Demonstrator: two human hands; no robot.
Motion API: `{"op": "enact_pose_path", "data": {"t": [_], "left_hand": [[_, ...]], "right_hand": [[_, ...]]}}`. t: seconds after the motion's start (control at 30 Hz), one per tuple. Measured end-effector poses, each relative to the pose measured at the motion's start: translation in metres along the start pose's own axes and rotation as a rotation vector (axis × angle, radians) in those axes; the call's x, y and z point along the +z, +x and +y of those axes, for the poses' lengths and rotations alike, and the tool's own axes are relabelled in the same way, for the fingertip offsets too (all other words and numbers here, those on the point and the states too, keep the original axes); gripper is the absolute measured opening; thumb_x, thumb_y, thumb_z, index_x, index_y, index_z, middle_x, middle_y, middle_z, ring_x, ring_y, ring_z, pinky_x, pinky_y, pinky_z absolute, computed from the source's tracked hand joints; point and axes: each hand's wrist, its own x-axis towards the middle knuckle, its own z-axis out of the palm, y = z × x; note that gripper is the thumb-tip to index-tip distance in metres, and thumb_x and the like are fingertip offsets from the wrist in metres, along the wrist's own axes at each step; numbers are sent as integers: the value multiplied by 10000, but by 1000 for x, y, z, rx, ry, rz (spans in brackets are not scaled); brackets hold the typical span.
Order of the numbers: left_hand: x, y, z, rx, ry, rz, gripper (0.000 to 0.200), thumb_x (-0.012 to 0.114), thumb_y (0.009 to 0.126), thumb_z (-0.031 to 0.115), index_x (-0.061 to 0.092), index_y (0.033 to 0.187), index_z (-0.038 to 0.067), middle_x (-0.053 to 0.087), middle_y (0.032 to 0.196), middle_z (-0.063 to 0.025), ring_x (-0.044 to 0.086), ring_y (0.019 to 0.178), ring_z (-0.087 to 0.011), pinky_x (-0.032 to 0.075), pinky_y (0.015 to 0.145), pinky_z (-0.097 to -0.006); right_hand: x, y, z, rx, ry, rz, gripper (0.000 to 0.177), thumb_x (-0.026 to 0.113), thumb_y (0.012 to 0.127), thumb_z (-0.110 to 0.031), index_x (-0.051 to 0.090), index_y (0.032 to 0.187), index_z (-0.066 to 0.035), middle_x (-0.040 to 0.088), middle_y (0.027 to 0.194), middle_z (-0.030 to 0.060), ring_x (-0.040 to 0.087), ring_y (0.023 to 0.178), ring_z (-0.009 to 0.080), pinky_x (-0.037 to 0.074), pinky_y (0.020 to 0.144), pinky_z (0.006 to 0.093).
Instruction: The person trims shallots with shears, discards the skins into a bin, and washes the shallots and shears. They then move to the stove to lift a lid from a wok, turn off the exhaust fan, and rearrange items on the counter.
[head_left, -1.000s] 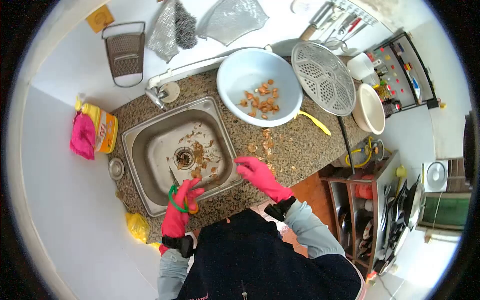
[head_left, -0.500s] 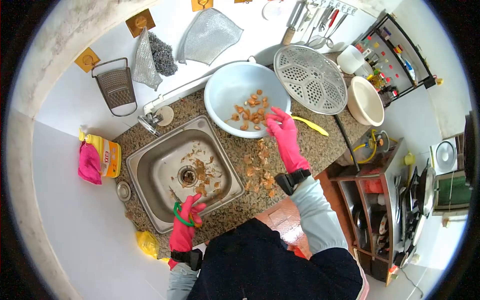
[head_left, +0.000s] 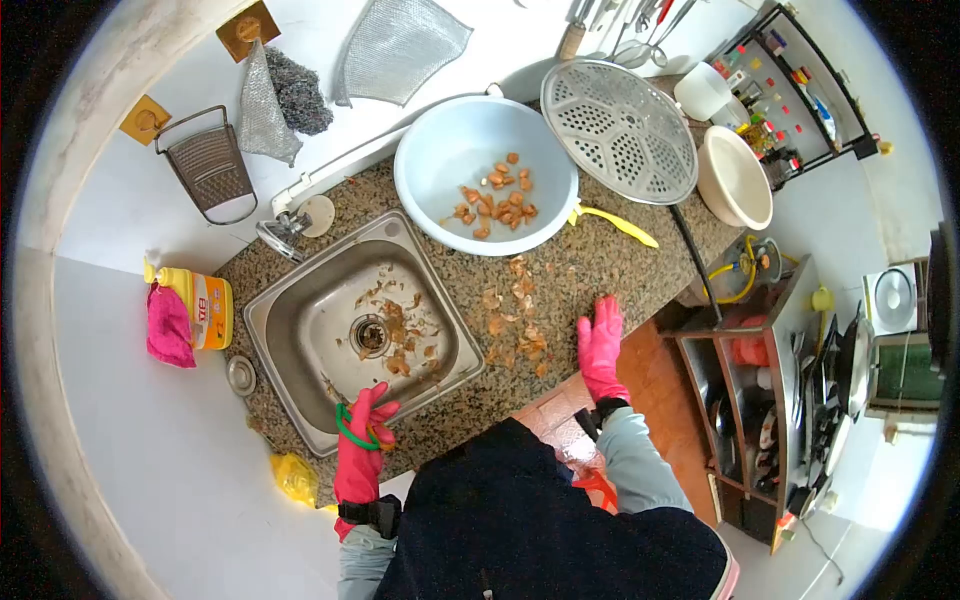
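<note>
My left hand point(head_left: 366, 425), in a pink glove, is at the front edge of the steel sink point(head_left: 300, 400). Green and orange rings circle its fingers, which are partly spread. My right hand point(head_left: 602, 345), also gloved in pink, lies over the counter's front edge with nothing in it and its fingers extended. To its left, brown peelings point(head_left: 525, 340) are strewn on the granite counter point(head_left: 450, 290). Several brown pieces, possibly shallots, point(head_left: 505, 208) rest inside the light blue basin point(head_left: 430, 170) behind. More scraps point(head_left: 398, 330) lie around the sink drain.
A yellow-handled tool point(head_left: 625, 228) lies beside the basin. Behind it leans a perforated metal tray point(head_left: 620, 130), with a cream basin point(head_left: 735, 190) to its right. A faucet point(head_left: 282, 235) stands behind the sink. A shelf unit point(head_left: 740, 430) stands at the right.
My right hand has moved from the basin's rim down to the counter's front edge, and its fingers have straightened. My left hand has barely moved. The view has shifted slightly.
</note>
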Motion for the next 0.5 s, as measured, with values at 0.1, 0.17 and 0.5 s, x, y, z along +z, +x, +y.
{"op": "enact_pose_path", "data": {"t": [0.1,0.17,0.5], "left_hand": [[9,-4,10,3,5,10,509,604,877,463,628,1176,53,694,898,-165,524,441,-132,400,396,-247],[12,0,5,58,-6,29,518,602,877,465,623,1180,46,692,901,-167,524,441,-134,400,397,-247],[8,-1,11,-18,31,-13,533,575,891,467,602,1207,38,692,889,-169,509,418,-140,426,414,-264]], "right_hand": [[8,-8,-61,-56,93,-45,572,587,877,-259,422,1358,3,371,1436,232,331,1345,381,263,1112,453],[11,-15,-116,-206,202,-126,640,608,850,-317,408,1361,14,392,1409,246,351,1323,394,235,1122,466],[-13,47,-156,-336,515,-184,485,592,864,-265,516,1274,-17,503,1319,204,460,1235,377,324,1074,448]]}}
